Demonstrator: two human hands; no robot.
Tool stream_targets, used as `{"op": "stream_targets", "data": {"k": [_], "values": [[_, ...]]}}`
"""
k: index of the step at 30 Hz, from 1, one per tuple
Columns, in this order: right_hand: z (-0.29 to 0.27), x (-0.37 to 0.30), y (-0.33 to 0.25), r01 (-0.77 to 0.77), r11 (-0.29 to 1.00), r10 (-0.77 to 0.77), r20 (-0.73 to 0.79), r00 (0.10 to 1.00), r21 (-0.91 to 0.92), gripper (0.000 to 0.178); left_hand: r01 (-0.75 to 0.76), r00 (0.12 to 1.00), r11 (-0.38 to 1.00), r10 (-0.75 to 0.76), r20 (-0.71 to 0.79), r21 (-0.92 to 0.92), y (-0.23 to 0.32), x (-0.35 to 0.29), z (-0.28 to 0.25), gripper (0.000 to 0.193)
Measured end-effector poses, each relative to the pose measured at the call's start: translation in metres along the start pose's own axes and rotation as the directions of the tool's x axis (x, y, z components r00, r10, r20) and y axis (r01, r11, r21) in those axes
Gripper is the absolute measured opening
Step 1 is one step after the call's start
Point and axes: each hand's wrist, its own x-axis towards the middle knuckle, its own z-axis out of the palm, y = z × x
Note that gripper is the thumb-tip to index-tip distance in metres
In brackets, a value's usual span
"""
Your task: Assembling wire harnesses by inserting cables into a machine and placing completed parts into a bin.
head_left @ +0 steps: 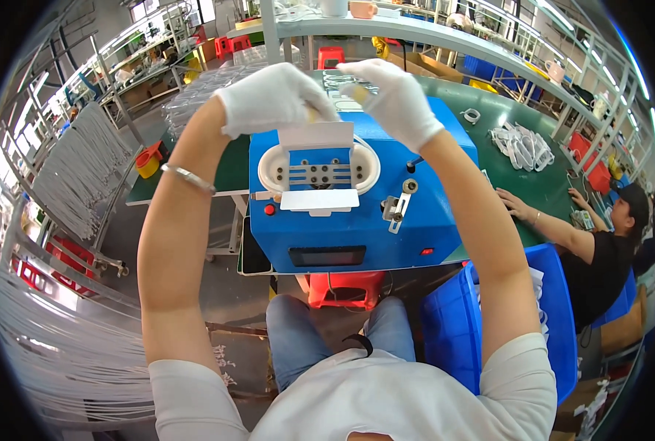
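A blue bench machine (327,231) stands before me, with a white cable coil (371,173) looped round its metal winding fixture (318,174). One white flap (316,135) rises behind the fixture and another white flap (320,200) lies in front. My left hand (272,99), in a white glove, is bent over just behind the rear flap. Its fingers curl together, and what they hold, if anything, is hidden. My right hand (401,103), gloved likewise, hovers over the machine's back edge, its index finger stretched leftward and its thumb apart. I see nothing in it.
On the green table (507,114) lie a bundle of white cables (522,147) and stacked clear plastic packs (187,103). A blue bin (449,312) stands at my right. Cables hang on racks (84,169) at left. A co-worker (599,250) sits at right; a shelf (386,31) crosses behind.
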Motion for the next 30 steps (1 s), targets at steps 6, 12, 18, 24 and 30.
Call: {"op": "stream_targets", "data": {"k": [6, 12, 18, 24, 30], "values": [[-0.050, -0.011, -0.075, 0.217, 0.970, -0.201, 0.150, 0.968, -0.105, 0.020, 0.180, 0.958, 0.983, -0.165, -0.234, 0.044, -0.003, -0.074, -0.007, 0.020], [-0.027, -0.019, -0.074, 0.244, 0.938, -0.151, 0.347, 0.926, -0.244, 0.018, 0.113, 0.948, 0.913, 0.018, -0.316, 0.391, 0.002, -0.083, 0.013, 0.017], [-0.030, -0.007, -0.073, 0.059, 0.977, 0.054, 0.505, 0.861, -0.205, 0.019, 0.030, 0.843, 0.936, 0.164, -0.512, 0.350, 0.004, -0.070, 0.054, 0.023], [-0.021, 0.000, -0.048, -0.629, 0.728, 0.310, 0.687, 0.657, 0.273, 0.033, 0.036, 0.785, 0.934, 0.194, -0.588, 0.355, -0.005, -0.066, 0.066, 0.016], [-0.014, -0.003, -0.072, -0.781, 0.403, 0.459, 0.633, 0.624, 0.478, 0.034, 0.093, 0.709, 0.880, 0.270, -0.652, 0.466, -0.009, -0.063, 0.065, 0.021]]}}
